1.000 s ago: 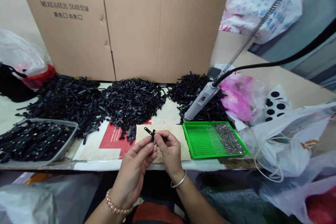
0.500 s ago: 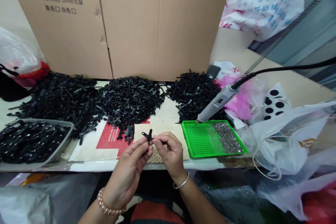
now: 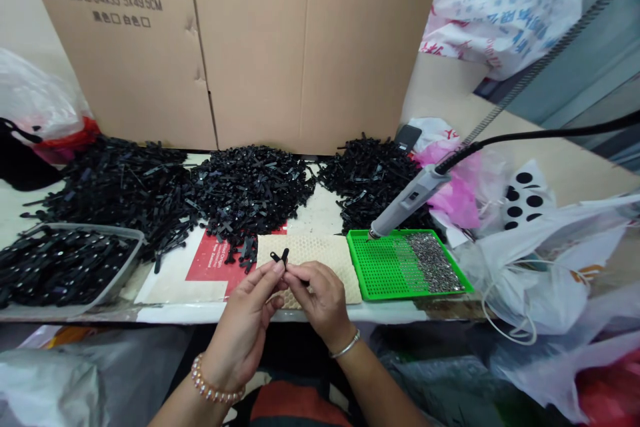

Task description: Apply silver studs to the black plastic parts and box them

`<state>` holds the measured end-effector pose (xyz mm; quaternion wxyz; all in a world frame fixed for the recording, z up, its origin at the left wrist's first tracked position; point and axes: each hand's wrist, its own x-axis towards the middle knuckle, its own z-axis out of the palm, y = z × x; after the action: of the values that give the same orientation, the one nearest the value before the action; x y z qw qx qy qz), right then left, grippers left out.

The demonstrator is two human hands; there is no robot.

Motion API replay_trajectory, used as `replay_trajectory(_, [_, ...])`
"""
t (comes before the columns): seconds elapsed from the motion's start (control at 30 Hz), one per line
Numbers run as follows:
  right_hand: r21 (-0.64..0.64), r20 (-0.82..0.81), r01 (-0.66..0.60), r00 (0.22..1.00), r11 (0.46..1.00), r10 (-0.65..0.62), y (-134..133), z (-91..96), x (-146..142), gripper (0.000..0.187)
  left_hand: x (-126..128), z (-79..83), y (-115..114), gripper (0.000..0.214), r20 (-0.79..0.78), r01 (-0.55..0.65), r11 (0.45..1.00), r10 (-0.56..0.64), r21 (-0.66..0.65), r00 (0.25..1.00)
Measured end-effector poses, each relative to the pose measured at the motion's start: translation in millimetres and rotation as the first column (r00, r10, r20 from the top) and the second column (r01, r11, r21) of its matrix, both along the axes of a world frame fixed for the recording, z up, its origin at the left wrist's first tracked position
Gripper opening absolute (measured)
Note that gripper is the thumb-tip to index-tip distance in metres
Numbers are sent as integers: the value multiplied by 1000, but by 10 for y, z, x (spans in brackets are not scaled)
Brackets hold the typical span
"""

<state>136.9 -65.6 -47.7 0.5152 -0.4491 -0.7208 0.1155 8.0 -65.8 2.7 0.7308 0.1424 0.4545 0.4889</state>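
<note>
Over the front of the textured beige pad [image 3: 333,260], my left hand [image 3: 249,323] pinches small black plastic strips [image 3: 285,254] between thumb and fingers. Two strip ends with rounded tips stick up in a V shape; their lower parts are hidden by the fingers. My right hand [image 3: 323,293] grips the same strips from the other side, thumb and forefinger together, the other fingers curled in. To the right lies a green perforated tray [image 3: 365,290] holding small metal screws [image 3: 440,263]. A grey electric screwdriver [image 3: 407,203] hangs with its tip over the tray's back left part.
Heaps of black strips lie at the left [image 3: 125,187], middle [image 3: 250,187] and right [image 3: 370,177]. A clear plastic tub [image 3: 133,250] of black parts stands at the left. Behind rises a cardboard box [image 3: 310,47]. Plastic bags [image 3: 540,260] crowd the right side.
The strips in my fingers have turned: their crossed ends now stand more upright in a narrower V. Both hands stay close together, and the view has shifted slightly.
</note>
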Motion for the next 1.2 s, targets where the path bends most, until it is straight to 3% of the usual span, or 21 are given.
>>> replay_trajectory(0.07, [37,57,-20,998,999,18,2,-21,-10,13,-12,-63,20,25,-36,-5,1000,6,6,999])
replay_trajectory(0.17, [-61,36,-127,991,990,129,80,35,-17,19,-152,-126,124,32,-132,-20,999,24,33,991])
replay_trajectory(0.27, [-156,11,-166,985,974,170,318,176,-56,22,-469,-96,283,35,-268,-95,984,133,151,954])
replay_trajectory(0.37, [-254,177,-117,970,960,165,668,282,-196,19,-847,-25,403,40,-323,-230,956,280,185,904])
replay_trajectory(0.47, [-393,455,-55,856,918,246,963,270,-414,21,-1129,-30,423,43,-374,-327,923,381,201,845])
replay_trajectory(0.53, [-434,590,16,761,901,271,1074,219,-544,24,-1231,-94,396,42,-418,-325,920,390,222,820])
replay_trajectory(0.6, [-438,653,66,708,896,267,1135,167,-625,21,-1275,-182,370,40,-452,-281,930,362,237,815])
replay_trajectory(0.67, [-447,648,74,714,892,265,1187,128,-651,14,-1279,-263,367,38,-468,-234,940,327,247,821])
replay_trajectory(0.77, [-535,460,-18,832,845,309,1293,93,-614,12,-1252,-324,399,35,-451,-163,962,248,218,858])
replay_trajectory(0.83, [-624,193,-126,932,771,308,1355,93,-561,12,-1223,-313,420,32,-412,-124,974,194,189,890])
replay_trajectory(0.9, [-672,-118,-261,962,693,248,1361,126,-504,13,-1189,-266,422,29,-330,-70,985,118,156,936])
replay_trajectory(1.03, [-620,-551,-530,819,578,160,1152,269,-430,23,-1082,-121,363,30,-120,77,992,-65,100,991])
replay_trajectory(1.1, [-606,-629,-618,758,500,174,1006,338,-411,22,-1007,-56,321,29,-102,127,987,-117,95,988])
replay_trajectory(1.2, [-615,-642,-673,730,411,235,852,395,-364,20,-888,-6,269,25,-172,171,978,-149,120,974])
